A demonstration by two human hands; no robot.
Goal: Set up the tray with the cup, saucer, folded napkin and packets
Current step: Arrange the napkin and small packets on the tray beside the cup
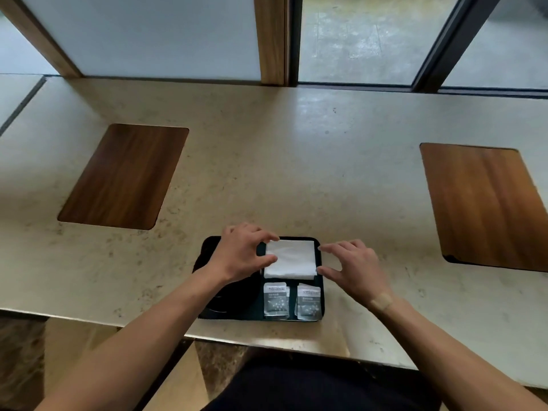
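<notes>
napkin [290, 258]: white, folded, flat, tray [322, 292] far-right | two grey packets [276, 300] nearer

hands [299, 264] seemingly touching napkin [290, 258], tray [321, 292]
</notes>
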